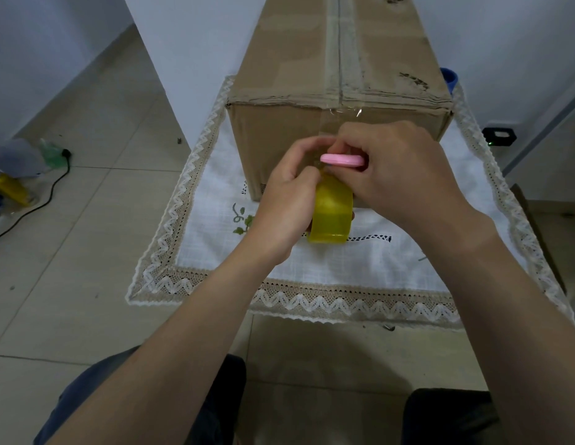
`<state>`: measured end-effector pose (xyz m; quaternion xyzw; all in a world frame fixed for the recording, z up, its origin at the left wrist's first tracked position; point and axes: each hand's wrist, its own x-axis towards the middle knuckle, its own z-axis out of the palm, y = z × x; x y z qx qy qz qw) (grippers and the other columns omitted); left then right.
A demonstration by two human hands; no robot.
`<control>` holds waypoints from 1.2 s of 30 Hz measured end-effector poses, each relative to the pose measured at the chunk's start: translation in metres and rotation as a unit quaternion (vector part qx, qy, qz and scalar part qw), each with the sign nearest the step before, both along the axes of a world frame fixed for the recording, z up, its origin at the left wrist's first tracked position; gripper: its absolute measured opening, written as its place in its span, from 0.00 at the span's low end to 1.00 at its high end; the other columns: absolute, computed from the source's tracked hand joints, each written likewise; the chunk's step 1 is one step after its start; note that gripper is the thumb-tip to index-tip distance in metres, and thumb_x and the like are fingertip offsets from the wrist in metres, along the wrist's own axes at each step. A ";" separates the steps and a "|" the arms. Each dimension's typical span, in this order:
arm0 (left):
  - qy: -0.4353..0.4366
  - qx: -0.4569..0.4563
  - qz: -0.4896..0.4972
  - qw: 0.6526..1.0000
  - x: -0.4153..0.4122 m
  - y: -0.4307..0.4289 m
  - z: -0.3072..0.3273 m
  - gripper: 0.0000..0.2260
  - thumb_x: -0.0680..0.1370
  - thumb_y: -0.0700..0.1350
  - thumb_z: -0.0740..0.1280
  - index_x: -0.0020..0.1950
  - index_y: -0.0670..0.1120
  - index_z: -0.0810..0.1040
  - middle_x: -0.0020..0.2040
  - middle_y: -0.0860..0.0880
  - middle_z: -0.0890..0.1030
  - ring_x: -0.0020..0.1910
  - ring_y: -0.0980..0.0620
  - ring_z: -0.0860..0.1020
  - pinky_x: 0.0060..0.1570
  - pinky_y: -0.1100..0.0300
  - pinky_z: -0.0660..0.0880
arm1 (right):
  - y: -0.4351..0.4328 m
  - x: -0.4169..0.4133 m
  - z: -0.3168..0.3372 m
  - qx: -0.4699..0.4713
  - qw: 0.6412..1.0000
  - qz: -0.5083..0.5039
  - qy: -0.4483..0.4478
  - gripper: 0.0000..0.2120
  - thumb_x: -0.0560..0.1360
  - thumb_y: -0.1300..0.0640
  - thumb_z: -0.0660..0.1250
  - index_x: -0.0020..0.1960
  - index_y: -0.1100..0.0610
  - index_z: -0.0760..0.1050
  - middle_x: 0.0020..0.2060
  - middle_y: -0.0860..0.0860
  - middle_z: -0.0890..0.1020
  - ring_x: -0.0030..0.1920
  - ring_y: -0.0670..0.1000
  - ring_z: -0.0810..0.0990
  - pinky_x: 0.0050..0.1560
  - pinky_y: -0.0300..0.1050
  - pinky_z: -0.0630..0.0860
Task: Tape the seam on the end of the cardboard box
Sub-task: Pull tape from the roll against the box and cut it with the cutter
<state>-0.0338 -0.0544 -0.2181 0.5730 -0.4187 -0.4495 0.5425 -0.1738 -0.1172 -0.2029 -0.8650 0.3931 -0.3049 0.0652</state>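
A long cardboard box (279, 133) lies on a white lace-edged cloth (344, 271), its near end facing me. Clear tape (342, 112) runs along the top seam and folds over the near edge onto the end face. My left hand (286, 200) grips a yellowish roll of clear tape (332, 213) held in front of the box end. My right hand (404, 175) is closed around a pink-handled tool (342, 159), likely scissors, just above the roll. The blades and the stretch of tape between roll and box are hidden by my fingers.
The cloth covers a small table with tiled floor (71, 284) on the left. A black cable (39, 200) and clutter with a yellow object (11, 189) lie at the far left. A blue object (449, 77) peeks out behind the box on the right. A wall stands behind.
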 end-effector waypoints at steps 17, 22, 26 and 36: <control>-0.019 0.022 0.004 1.000 0.000 -0.001 0.000 0.24 0.77 0.39 0.56 0.60 0.64 0.81 0.63 0.49 0.83 0.54 0.28 0.82 0.51 0.28 0.79 | -0.004 -0.021 0.000 0.001 1.000 0.001 -0.001 0.10 0.77 0.44 0.69 0.45 0.50 0.81 0.33 0.47 0.80 0.37 0.54 0.77 0.36 0.52 0.75; -0.026 0.027 0.010 0.999 -0.001 -0.002 -0.001 0.24 0.74 0.42 0.57 0.58 0.66 0.81 0.64 0.49 0.83 0.52 0.27 0.82 0.49 0.27 0.80 | -0.005 -0.026 0.001 0.010 1.000 -0.004 0.002 0.10 0.77 0.43 0.69 0.46 0.50 0.80 0.33 0.47 0.80 0.37 0.54 0.77 0.37 0.54 0.78; -0.031 0.027 0.015 0.999 -0.003 -0.001 -0.001 0.24 0.75 0.41 0.56 0.58 0.66 0.81 0.65 0.49 0.82 0.53 0.29 0.82 0.50 0.29 0.81 | -0.005 -0.029 0.001 0.013 1.000 -0.010 0.008 0.10 0.77 0.44 0.70 0.46 0.50 0.80 0.34 0.47 0.80 0.37 0.54 0.78 0.37 0.55 0.78; -0.018 0.054 -0.009 0.998 -0.005 0.000 0.000 0.24 0.82 0.35 0.53 0.66 0.59 0.76 0.48 0.41 0.88 0.41 0.43 0.89 0.43 0.46 0.85 | -0.010 -0.065 0.003 0.145 0.979 -0.052 0.130 0.11 0.79 0.50 0.69 0.39 0.52 0.79 0.33 0.48 0.81 0.35 0.53 0.81 0.38 0.53 0.80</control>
